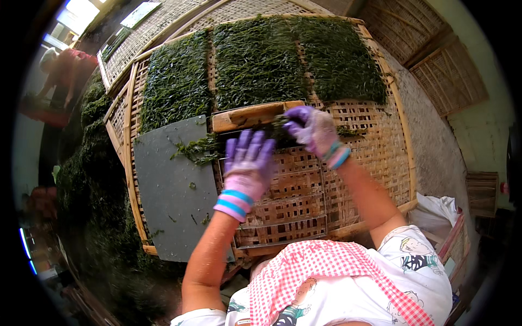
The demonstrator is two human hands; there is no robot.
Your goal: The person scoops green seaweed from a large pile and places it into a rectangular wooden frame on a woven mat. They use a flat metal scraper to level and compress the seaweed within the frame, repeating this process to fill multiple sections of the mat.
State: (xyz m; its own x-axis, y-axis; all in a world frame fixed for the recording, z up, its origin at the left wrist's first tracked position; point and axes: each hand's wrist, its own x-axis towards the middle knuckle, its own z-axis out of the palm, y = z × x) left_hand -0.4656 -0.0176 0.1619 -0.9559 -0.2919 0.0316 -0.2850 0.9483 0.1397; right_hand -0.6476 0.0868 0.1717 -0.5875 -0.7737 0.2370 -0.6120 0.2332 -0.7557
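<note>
My left hand (248,163), in a purple-dipped glove, lies palm down with fingers stretched over dark green strands at the upper end of a thin metal frame (325,195). My right hand (313,128), gloved alike and slightly blurred, has curled fingers around a small tuft of green seaweed-like strands (280,128). Just beyond both hands a wooden bar (248,117) lies along the frame's far side. The frame rests on a woven bamboo rack (367,163). To the left, a grey board (175,195) carries loose strands (197,148) at its upper right edge.
Flat rectangular sheets of green strands (261,61) cover the rack's far part. A large dark green heap (98,195) lies left of it. Another person (67,75) bends over at the far left. More woven racks (448,77) lean at right; a white sack (434,210) sits near my right elbow.
</note>
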